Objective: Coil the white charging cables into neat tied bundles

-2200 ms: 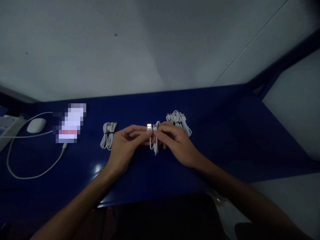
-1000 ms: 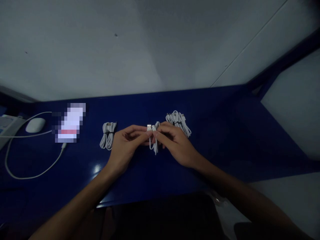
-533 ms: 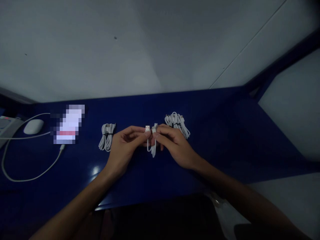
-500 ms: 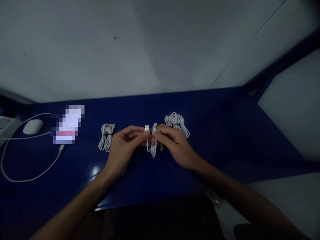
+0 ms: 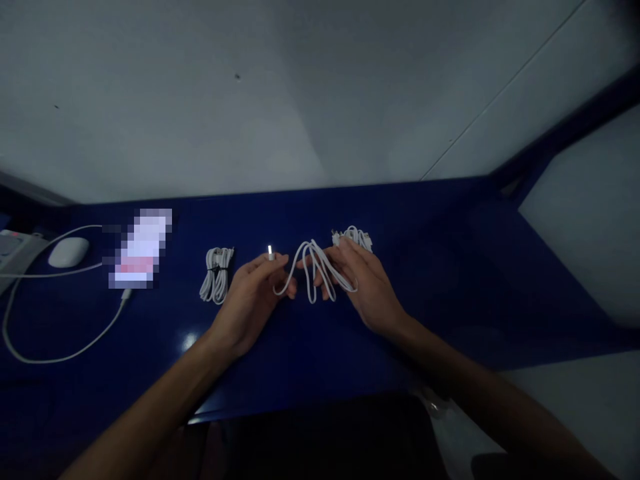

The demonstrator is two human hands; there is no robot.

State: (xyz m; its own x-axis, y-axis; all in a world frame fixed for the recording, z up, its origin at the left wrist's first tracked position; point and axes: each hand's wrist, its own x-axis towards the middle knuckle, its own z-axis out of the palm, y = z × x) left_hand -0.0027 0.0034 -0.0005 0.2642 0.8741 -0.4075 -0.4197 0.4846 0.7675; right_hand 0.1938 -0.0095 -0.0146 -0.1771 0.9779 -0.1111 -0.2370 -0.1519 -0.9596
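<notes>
Hands (image 5: 243, 300) (image 5: 376, 293) hold cable (image 5: 320, 259) between bundles (image 5: 217, 275) (image 5: 359, 236), beyond table's near edge (image 5: 220, 415).

And here they go, the left hand (image 5: 253, 293) and right hand (image 5: 367, 283) are parting! The USB plug (image 5: 271, 256) is sliding leftward, turning its metal end narrow, the white cable (image 5: 321, 261) is fanning into wide loops, and the right hand is swinging outward, covering more of the bundle (image 5: 359, 236) behind.

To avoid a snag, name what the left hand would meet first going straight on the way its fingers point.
The left hand would likely meet the loops of the white cable first, with the right hand beyond; depth is unclear.
</notes>
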